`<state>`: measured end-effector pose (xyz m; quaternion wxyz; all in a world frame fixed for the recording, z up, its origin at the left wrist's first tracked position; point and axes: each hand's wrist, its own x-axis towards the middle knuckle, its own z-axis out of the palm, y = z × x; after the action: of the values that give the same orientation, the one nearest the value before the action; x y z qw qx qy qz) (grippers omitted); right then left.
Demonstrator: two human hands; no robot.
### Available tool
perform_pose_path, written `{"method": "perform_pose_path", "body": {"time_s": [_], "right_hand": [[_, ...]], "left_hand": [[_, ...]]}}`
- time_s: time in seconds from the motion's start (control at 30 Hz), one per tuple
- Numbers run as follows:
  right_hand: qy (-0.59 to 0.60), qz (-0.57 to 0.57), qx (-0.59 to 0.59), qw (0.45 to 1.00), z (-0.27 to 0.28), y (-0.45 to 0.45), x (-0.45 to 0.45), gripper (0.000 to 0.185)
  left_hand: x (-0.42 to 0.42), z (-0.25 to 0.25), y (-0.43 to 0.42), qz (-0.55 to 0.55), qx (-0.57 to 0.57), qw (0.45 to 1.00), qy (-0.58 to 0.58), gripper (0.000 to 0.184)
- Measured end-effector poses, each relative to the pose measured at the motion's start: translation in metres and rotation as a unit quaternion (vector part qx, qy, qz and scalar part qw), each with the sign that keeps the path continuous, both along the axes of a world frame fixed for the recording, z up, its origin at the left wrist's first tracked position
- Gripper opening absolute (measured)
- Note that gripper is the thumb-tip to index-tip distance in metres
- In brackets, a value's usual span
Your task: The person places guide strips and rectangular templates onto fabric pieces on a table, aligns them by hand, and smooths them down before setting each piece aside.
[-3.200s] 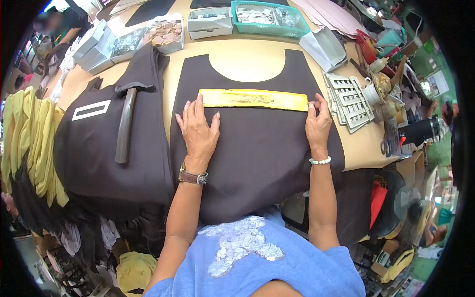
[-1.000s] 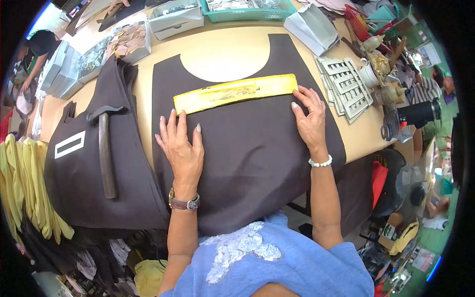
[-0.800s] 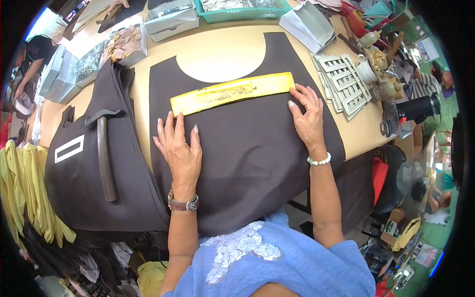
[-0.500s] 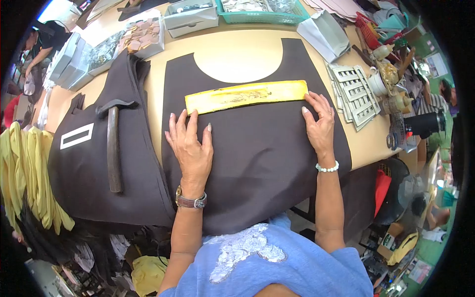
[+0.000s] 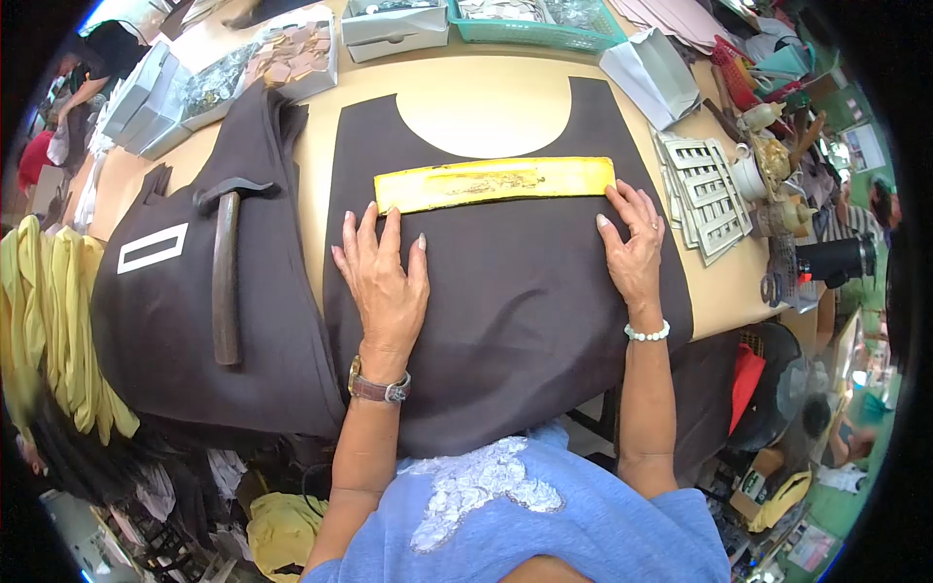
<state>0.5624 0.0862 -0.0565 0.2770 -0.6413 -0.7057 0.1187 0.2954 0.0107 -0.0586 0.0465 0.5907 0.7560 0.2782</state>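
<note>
A dark brown apron-shaped cloth piece (image 5: 505, 311) with a scooped neckline lies spread on the table in front of me. Across its upper part, just below the neckline, rests a long yellow strip (image 5: 466, 182) with dark smudges along its middle. My left hand (image 5: 387, 282), fingers spread, has its fingertips at the strip's lower left corner. At the strip's right end are the fingertips of my right hand (image 5: 637, 248), its fingers stretched out and the thumb apart on the cloth. Neither hand is closed around anything.
To the left, a hammer (image 5: 226, 272) and a white rectangular frame (image 5: 153, 249) lie on stacked dark cloth pieces (image 5: 175, 340). Boxes of small parts (image 5: 292, 63) and a green basket (image 5: 539, 37) line the back. Slotted templates (image 5: 708, 194) and a white box (image 5: 649, 78) are at right.
My view has shifted and turned slightly, so the table things appear a little to the right. Both hands stay at the ends of the yellow strip, which keeps its place on the cloth.
</note>
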Motion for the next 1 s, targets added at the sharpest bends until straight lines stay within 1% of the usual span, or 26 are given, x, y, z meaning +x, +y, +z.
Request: {"method": "perform_pose_path", "body": {"time_s": [0.27,0.7,1.0], "right_hand": [[-0.006,0.013,0.011,1.000,-0.0009,-0.0001,0.0015,0.038],[-0.022,0.020,0.014,0.999,-0.0048,0.0024,0.0030,0.037],[-0.032,0.009,0.039,0.999,-0.0074,0.0027,0.0020,0.035]], "left_hand": [[0.0006,-0.0005,0.0007,0.005,-0.007,1.000,0.009,0.044],[0.0011,-0.0021,0.0000,0.002,0.013,1.000,0.015,0.045],[0.0018,-0.0005,0.0006,0.005,-0.005,0.999,0.035,0.044]]}}
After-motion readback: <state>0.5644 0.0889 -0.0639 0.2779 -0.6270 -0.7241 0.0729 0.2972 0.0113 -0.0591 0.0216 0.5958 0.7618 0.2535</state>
